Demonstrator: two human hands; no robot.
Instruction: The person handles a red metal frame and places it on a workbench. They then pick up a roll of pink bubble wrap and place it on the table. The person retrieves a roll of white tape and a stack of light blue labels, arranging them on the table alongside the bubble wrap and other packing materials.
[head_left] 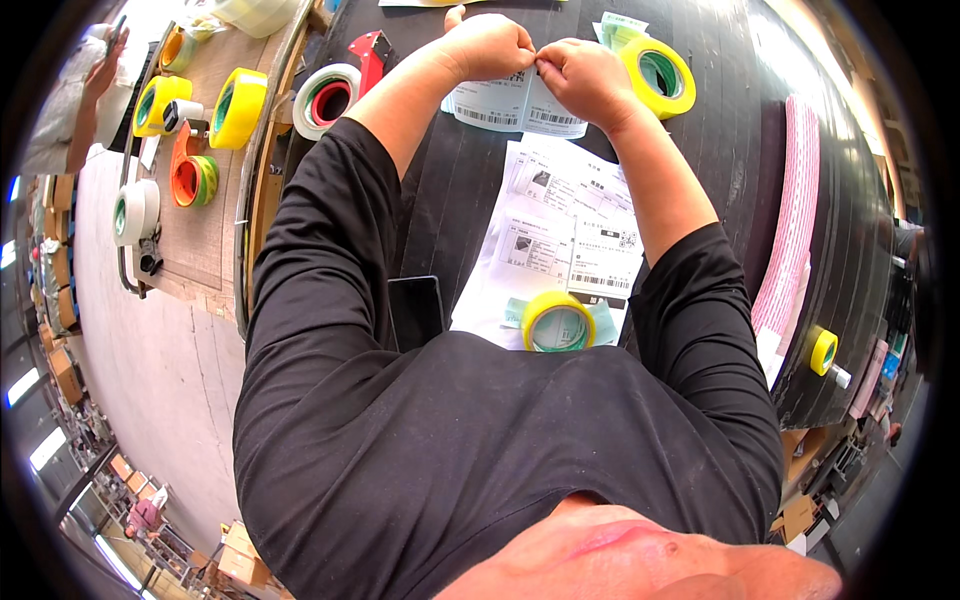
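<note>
Both hands meet at the far part of a dark table (440,190). My left hand (488,47) is closed, its fingertips at the upper edge of a white printed label sheet (490,108). My right hand (585,82) is closed beside it, the two pinches almost touching over the sheet. The fingers partly hide what they grip. Nearer me lie several printed papers (545,205), weighed on by a yellow-edged tape roll (560,298). Just right of my right hand sits a larger yellow tape roll (683,95) on pale green slips (620,30).
Left of my forearm are a red tape dispenser (372,62) and a white tape roll (302,112). A dark phone (416,308) lies near my body. Pink-patterned rolled material (787,220) runs along the right. A side table (205,250) carries several tape rolls; another person (65,115) stands beyond.
</note>
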